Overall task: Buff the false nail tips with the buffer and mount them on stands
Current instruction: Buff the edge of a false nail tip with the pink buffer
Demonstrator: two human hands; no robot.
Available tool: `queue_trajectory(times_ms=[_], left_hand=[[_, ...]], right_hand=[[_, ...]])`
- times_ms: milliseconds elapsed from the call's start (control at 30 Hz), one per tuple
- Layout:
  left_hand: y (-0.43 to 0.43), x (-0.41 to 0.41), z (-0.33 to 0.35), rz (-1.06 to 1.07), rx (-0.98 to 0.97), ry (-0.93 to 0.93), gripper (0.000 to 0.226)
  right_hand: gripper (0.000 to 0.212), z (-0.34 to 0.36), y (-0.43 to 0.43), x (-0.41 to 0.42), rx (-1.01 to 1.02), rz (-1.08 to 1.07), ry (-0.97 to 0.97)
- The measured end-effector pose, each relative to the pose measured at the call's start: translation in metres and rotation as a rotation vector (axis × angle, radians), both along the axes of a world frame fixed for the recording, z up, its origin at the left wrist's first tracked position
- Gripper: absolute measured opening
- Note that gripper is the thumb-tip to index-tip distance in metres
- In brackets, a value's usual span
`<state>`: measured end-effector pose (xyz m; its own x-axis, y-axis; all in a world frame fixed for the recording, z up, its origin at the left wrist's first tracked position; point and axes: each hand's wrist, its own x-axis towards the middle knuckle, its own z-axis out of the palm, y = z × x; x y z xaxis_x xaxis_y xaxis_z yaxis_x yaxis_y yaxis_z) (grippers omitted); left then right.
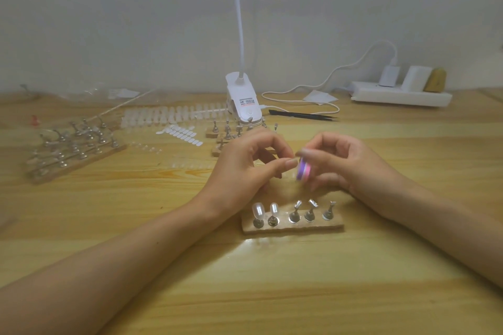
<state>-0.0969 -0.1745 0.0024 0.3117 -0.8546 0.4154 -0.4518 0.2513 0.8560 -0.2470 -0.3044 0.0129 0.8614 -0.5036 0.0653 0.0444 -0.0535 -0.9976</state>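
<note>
Nearest, the wooden stand block [334,224] carries two mounted nail tips [257,209] at its left end and three bare stands [310,212]. Just behind it, the left hand [245,168] pinches thumb to forefinger, probably on a nail tip too blurred to see, against the buffer [302,171] gripped in the curled fingers of the right hand [351,163]. Short, light strokes and a firm pinch should dull the shine evenly. Spare tips [174,114] lie far behind the block.

The buffer [302,170], a pink-and-purple block, is blurred and stands on end, pinched in the right hand [351,160]. At its 6 o'clock a wooden strip [333,226] bears five metal stands [294,215]. The two leftmost carry clear nail tips [257,209]. Loose tips [174,115] lie in rows at 10 o'clock.
</note>
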Motion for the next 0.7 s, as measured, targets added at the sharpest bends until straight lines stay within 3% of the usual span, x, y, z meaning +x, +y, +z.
queue_trajectory(times_ms=[67, 200, 300, 400, 533, 700], left_hand=[[-0.0003, 0.0001, -0.0006, -0.004, 0.007, 0.013, 0.011], [-0.0007, 0.0001, -0.0008, -0.005, 0.001, 0.0, 0.01], [-0.0011, -0.0001, -0.0012, -0.011, 0.008, -0.011, 0.01], [-0.0008, 0.0006, -0.0014, 0.0, 0.001, -0.001, 0.01], [-0.0008, 0.0001, -0.0014, -0.009, -0.001, -0.026, 0.01], [0.0004, -0.0004, -0.0004, -0.001, -0.012, -0.043, 0.009]], right_hand=[[0.018, 0.0006, -0.0029, -0.0012, 0.085, -0.066, -0.052], [0.014, 0.0017, 0.0013, -0.0006, 0.005, 0.05, 0.026], [0.017, 0.0012, -0.0031, -0.0009, 0.116, -0.065, -0.062], [0.012, 0.0022, 0.0005, -0.0013, 0.014, 0.057, 0.025], [0.02, -0.0011, -0.004, -0.0013, 0.074, -0.072, -0.053], [0.015, 0.0014, 0.0002, -0.0016, -0.025, 0.059, 0.038]])
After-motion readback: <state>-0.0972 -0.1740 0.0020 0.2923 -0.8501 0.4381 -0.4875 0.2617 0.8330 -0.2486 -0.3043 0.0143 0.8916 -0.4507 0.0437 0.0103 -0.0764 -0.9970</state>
